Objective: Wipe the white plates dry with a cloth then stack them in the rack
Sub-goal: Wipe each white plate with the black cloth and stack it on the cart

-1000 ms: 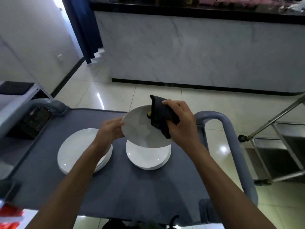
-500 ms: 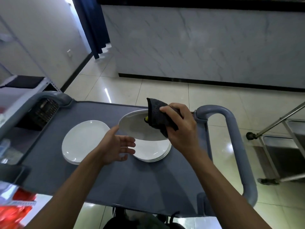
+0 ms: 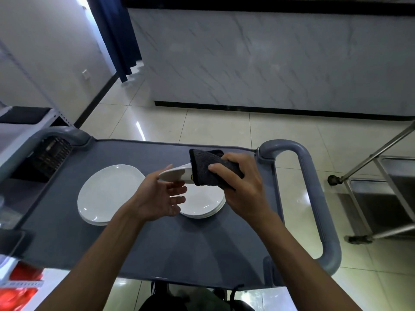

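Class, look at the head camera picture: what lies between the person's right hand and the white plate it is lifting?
The dark cloth lies between them: the right hand grips the plate through it. The head view shows this.

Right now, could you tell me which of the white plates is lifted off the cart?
The tilted plate held through the dark cloth by the right hand; the left stack and right stack lie flat on the cart.
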`<state>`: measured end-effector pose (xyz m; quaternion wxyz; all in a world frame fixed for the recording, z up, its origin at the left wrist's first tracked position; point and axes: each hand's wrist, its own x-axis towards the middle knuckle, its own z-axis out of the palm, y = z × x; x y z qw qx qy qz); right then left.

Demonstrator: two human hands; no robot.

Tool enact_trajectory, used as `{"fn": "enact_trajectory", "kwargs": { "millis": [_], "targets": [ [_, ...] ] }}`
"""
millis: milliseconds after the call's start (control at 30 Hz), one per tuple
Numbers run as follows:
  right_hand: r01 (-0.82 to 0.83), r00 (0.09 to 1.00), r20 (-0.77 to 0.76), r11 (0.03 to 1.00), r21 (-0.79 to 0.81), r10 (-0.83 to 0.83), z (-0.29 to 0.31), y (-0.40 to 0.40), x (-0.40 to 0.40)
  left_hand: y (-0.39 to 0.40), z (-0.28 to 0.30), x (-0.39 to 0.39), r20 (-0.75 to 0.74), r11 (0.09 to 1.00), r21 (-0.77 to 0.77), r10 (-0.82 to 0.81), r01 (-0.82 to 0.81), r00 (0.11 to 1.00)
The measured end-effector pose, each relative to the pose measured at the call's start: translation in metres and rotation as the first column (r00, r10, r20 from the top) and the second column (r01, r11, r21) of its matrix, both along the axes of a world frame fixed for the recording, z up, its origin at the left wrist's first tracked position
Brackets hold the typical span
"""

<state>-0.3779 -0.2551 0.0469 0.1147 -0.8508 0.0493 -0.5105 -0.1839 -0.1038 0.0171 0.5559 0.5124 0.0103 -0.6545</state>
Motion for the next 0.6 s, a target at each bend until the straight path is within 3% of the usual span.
{"fn": "enact_trajectory", "kwargs": {
  "millis": [167,300,400,600],
  "targets": [
    [-0.025,0.999,-0.049,0.999,-0.024,0.023,-0.009,0.001,-0.005,-0.004,0.003,-0.004,-0.014,0.979,-0.079,0.185,-0.186,0.983],
    [-0.057,0.993,-0.104,0.998,-0.004,0.056,-0.024,0.002,-0.008,-0.004,-0.002,0.004,-0.126,0.892,-0.083,0.434,-0.445,0.892],
    [-0.085,0.978,-0.186,0.996,0.037,0.091,-0.029,0.001,-0.011,-0.001,-0.002,0.012,-0.110,0.877,-0.088,0.463,-0.473,0.879],
    [-0.103,0.903,-0.390,0.971,0.214,0.182,-0.026,0.005,-0.016,0.003,-0.002,0.011,0.103,0.879,-0.189,0.462,-0.438,0.881]
  ]
}}
